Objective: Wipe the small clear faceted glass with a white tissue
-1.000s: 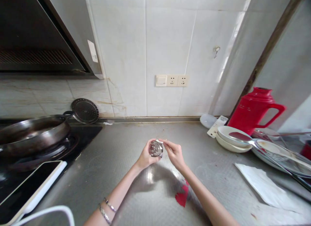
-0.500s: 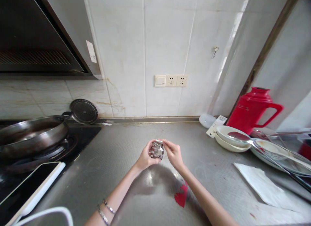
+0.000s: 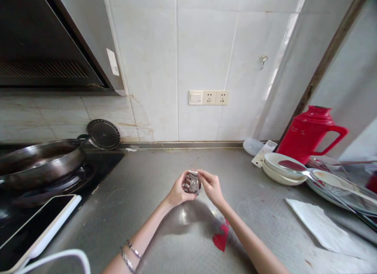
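Note:
Held over the middle of the counter is a small round foil-wrapped thing [image 3: 192, 183], shiny silver with dark brown patches; its kind I cannot make out. My left hand [image 3: 178, 192] is closed around its left side, thumb along the lower edge. At its upper right edge, the thumb and fingers of my right hand [image 3: 211, 187] pinch a bit of the foil. Below my right hand, partly hidden by that forearm, a torn red wrapper piece [image 3: 220, 240] lies on the steel counter [image 3: 147, 164].
On the left, a metal pan [image 3: 41, 160] sits on the black stove, with a phone [image 3: 38, 231] and white cable in front. To the right stand a red thermos [image 3: 308, 134], stacked bowls [image 3: 279, 174], a plate with utensils and a white paper sheet [image 3: 321, 225].
The view has shifted slightly, so everything sits a little differently in frame. Both hands keep their hold, and the foil-wrapped thing looks slightly turned.

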### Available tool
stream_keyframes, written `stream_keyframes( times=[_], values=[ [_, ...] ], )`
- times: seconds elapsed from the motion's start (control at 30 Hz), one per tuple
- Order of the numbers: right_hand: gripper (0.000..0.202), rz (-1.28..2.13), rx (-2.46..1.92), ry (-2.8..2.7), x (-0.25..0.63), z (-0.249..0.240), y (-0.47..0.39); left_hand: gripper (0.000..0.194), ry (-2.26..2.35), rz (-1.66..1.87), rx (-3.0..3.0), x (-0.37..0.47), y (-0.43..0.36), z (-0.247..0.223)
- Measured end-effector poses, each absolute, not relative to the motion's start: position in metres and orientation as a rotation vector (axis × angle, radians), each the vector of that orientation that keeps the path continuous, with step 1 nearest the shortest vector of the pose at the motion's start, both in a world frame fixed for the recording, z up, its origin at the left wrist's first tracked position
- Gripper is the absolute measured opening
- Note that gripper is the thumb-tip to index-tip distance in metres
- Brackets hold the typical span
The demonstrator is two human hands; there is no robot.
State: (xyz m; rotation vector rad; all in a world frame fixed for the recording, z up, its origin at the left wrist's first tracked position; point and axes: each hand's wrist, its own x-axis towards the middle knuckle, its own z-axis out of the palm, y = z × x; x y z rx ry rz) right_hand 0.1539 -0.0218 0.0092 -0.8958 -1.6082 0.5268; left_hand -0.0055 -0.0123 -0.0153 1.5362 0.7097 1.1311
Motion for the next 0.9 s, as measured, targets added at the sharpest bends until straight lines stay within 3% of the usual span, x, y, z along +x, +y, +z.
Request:
stream_keyframes(
  times=[0.4, 0.67, 0.9],
  values=[
    [0.026, 0.409, -0.761, -1.678, 0.152, 0.01, -0.031, 0.074, 0.825, 1.218, 1.533, -0.009, -0.006, -0.014],
    [0.026, 0.551, -0.884, -1.562, 0.151, 0.001, -0.02, 0.077, 0.821, 1.172, 1.494, -0.01, -0.007, -0.014],
    [0.033, 0.284, -0.638, -1.882, 0.151, 0.003, -0.029, 0.069, 0.886, 1.259, 1.497, -0.008, -0.006, -0.012]
  ],
)
